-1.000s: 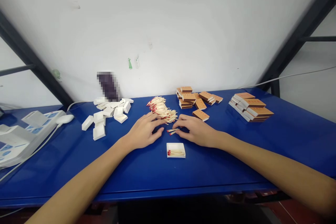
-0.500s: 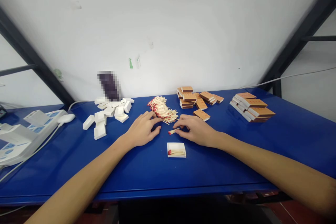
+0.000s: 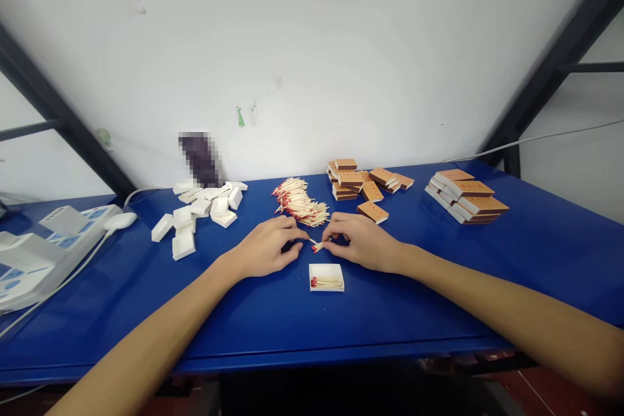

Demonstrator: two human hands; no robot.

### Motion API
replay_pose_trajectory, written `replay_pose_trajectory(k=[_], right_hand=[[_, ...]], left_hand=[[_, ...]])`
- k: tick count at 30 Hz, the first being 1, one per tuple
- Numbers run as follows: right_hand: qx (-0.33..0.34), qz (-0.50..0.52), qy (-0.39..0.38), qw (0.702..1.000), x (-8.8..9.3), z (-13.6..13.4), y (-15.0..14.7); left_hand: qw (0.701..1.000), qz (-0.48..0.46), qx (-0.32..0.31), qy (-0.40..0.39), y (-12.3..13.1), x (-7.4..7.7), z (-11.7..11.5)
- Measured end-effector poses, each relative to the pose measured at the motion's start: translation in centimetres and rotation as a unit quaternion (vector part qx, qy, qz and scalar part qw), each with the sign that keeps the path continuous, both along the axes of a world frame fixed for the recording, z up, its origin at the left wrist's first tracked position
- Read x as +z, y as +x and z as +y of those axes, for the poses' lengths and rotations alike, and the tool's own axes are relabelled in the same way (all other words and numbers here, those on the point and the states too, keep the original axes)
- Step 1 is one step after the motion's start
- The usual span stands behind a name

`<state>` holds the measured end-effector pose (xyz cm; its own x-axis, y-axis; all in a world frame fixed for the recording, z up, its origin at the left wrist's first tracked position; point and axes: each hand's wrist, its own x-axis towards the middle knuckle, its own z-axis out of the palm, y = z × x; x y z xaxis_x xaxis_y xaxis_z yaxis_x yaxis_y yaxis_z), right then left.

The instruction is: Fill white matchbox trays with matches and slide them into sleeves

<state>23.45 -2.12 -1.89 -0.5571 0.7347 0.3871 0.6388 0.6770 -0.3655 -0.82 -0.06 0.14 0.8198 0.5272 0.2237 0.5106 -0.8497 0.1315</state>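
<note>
My right hand (image 3: 363,242) pinches a small bunch of red-tipped matches (image 3: 316,247) low over the blue table, heads pointing left. Facing it, my left hand (image 3: 270,246) rests with thumb and fingers apart. Its index fingertip is at the end of a single match beside the bunch. Just beyond both hands lies a large loose pile of matches (image 3: 299,203). Nearer to me, a white matchbox tray (image 3: 326,268) stands on the table with several matches lying along its front side.
Several white trays (image 3: 184,244) are heaped at the back left. Loose brown matchbox sleeves (image 3: 373,210) lie at the back, right of the matches, and stacked matchboxes (image 3: 470,198) farther right. A white power strip (image 3: 78,234) with cables occupies the left end of the blue table (image 3: 390,318).
My left hand has shifted slightly right and towards me, away from the pile, and a single match now shows between its index fingertip and the bunch. My right hand keeps its pinch.
</note>
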Motion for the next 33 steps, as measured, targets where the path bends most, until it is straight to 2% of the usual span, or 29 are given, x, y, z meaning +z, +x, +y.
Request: replay_pose_trajectory(k=[5, 12, 27, 33], right_hand=[[-0.025, -0.01, -0.007, 1.0, 0.1, 0.0, 0.0], [-0.035, -0.018, -0.002, 0.999, 0.0, 0.2, 0.2], [0.003, -0.005, -0.001, 1.0, 0.0, -0.2, -0.1], [0.013, -0.004, 0.006, 1.0, -0.2, -0.3, -0.3]], left_hand=[[0.999, -0.027, -0.017, 0.007, 0.0, 0.2, -0.1], [0.999, -0.021, -0.021, -0.037, 0.3, 0.9, -0.7], [0.998, -0.04, -0.035, -0.03, 0.4, 1.1, -1.3], [0.997, -0.04, -0.031, -0.06, 0.4, 1.1, -1.4]])
